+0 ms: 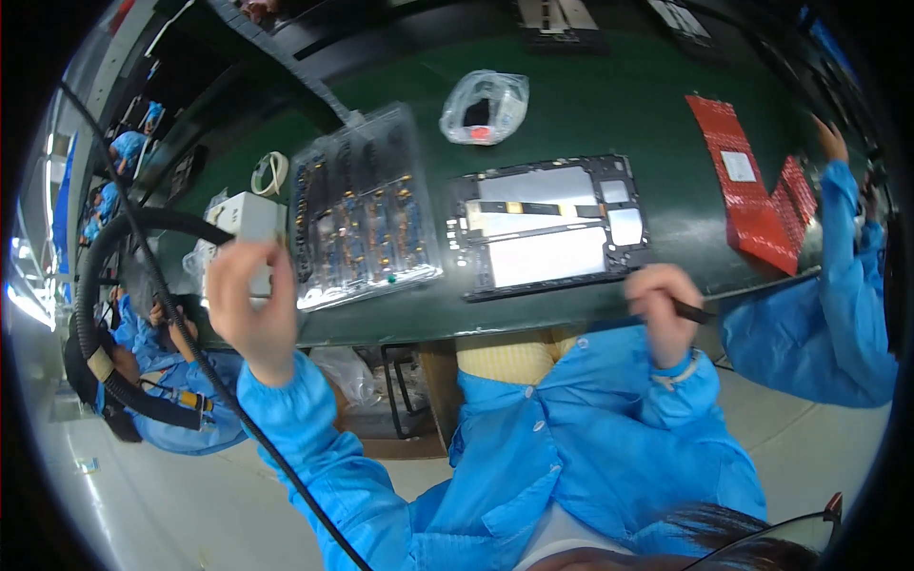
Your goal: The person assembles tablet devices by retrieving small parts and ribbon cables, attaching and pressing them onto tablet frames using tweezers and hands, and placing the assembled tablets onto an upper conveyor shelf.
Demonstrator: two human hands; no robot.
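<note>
My left hand [252,305] is raised at the left, beside a white box [262,217] and the near left corner of a clear plastic tray [419,157]. Its thumb and fingers meet in a pinch; anything between them is too small to make out. Small dark, blue and orange electronic parts [367,238] fill the tray in rows. In front of me lies an opened tablet chassis [547,226], black-framed with silvery panels and a dark strip across its middle. At its near right corner, my right hand [662,300] is closed round a dark pen-like tool [695,312] that points right.
A clear bag [486,107] with a dark piece inside lies beyond the chassis. Red bubble wrap [738,195] with a white label is at the right. A tape roll [270,173] sits behind the box. A black hose [90,276] curves along the left; co-workers sit on both sides.
</note>
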